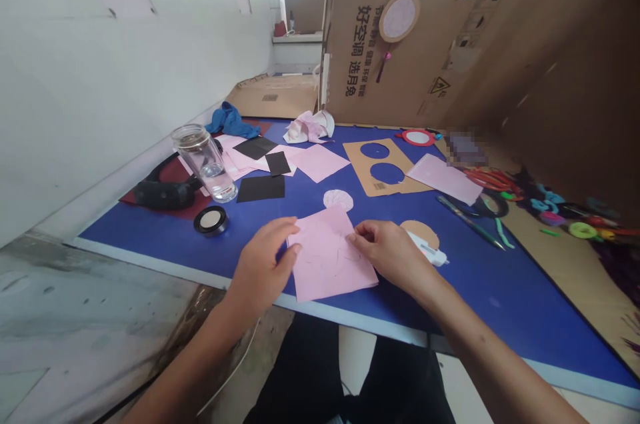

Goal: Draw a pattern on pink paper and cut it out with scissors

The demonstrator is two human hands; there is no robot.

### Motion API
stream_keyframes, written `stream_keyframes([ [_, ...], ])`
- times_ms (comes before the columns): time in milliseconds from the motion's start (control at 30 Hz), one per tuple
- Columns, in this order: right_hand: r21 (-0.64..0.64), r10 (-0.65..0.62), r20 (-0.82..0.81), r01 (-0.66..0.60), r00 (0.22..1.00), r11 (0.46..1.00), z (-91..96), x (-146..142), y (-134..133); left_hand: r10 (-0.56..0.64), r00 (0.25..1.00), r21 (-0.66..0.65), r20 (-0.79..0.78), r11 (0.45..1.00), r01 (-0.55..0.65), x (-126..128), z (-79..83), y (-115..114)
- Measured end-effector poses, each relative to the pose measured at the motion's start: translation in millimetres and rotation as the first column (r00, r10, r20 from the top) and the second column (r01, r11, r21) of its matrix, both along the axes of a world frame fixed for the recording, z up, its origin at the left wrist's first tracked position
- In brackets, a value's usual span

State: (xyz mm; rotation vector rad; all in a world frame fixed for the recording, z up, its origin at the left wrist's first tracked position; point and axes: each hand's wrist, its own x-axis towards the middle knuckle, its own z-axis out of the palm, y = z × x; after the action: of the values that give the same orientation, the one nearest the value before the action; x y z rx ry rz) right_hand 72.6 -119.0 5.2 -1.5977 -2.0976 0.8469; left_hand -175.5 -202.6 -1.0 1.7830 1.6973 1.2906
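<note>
A pink paper sheet (330, 254) with faint creases lies on the blue board (505, 297), near its front edge. My left hand (263, 261) grips the sheet's left edge with curled fingers. My right hand (387, 254) pinches its upper right corner between thumb and fingertips. Just beyond the sheet is a small pink paper circle (339, 199). By my right hand, a white glue tube (427, 249) rests against a tan paper semicircle (419, 233).
Black paper squares (260, 189) and pink sheets (319, 163) lie ahead, beside a glass jar (205, 164) and a black tape roll (211, 220). A cardboard stencil with round holes (363, 174) lies farther right. Red-handled scissors (487, 179) sit at right. A large cardboard box (400, 31) stands behind.
</note>
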Motion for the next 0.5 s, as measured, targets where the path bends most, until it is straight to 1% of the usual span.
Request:
stream_keyframes([
  [67,0.008,0.01,0.032,-0.01,0.999,1.0,-1.9,-1.3,1.1,-0.195,0.98,-0.036,-0.044,0.98,0.193,9.8,-0.2,3.6],
  [100,0.013,0.012,0.047,-0.013,0.999,1.0,-2.8,-2.0,1.4,-0.268,0.961,-0.058,-0.063,0.963,0.265,14.0,-1.9,5.7],
  [167,0.024,0.018,0.085,-0.02,0.996,1.0,-3.4,-3.3,0.9,-0.357,0.929,-0.102,-0.1,0.932,0.347,19.7,-8.3,9.7],
  [300,0.067,-0.005,0.25,-0.013,0.968,0.998,2.6,-5.2,-7.9,-0.416,0.894,-0.135,-0.168,0.908,0.397,21.2,-25.0,13.5],
  [367,0.166,-0.037,0.331,-0.02,0.943,0.986,6.8,-6.2,-15.6,-0.425,0.873,-0.134,-0.24,0.905,0.404,19.8,-29.8,13.7],
  [400,0.234,-0.032,0.35,-0.054,0.936,0.971,8.1,-6.9,-19.5,-0.429,0.857,-0.132,-0.286,0.903,0.408,19.2,-30.9,13.7],
  [433,0.291,0.003,0.36,-0.115,0.933,0.95,8.6,-7.4,-23.1,-0.433,0.836,-0.13,-0.337,0.901,0.415,18.8,-31.2,13.6],
  [500,0.351,0.124,0.378,-0.266,0.917,0.898,6.8,-7.4,-29.1,-0.437,0.785,-0.126,-0.44,0.895,0.428,18.3,-30.3,13.5],
])
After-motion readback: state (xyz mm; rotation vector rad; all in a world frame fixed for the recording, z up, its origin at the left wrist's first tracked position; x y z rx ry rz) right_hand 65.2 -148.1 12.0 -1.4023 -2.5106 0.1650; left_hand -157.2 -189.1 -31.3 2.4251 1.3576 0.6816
